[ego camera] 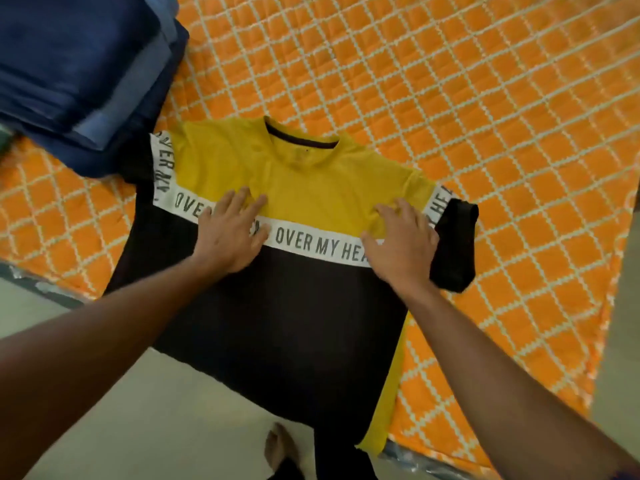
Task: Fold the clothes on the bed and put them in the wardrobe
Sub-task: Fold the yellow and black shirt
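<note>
T-shirt (304, 188), yellow top / black bottom w/ white "OVER MY HEAD" band across chest, lies front-up and spread flat on the bed (485, 116). Its black lower part hangs over the bed's near edge.

Left grip (227, 233) is palm-down on the shirt's left chest. The fingers are straight and together, the palm is over the white band and the tips are on the yellow. It holds nothing, just presses flat.

Right grip (401, 244) is palm-down on the right chest w/ fingers spread and resting on yellow cloth that wrinkles a bit at the tips. It's also unclenched, w/ no pinch visible.

The black right sleeve (455, 244) lies bunched just beside the right grip, on its outer side.

Orange quilt w/ white lattice covers the bed. A stack of folded blue clothes (76, 71) sits far-left, touching the shirt's other sleeve. Pale floor (138, 410) below; a bare foot (278, 445) shows near the hem.
</note>
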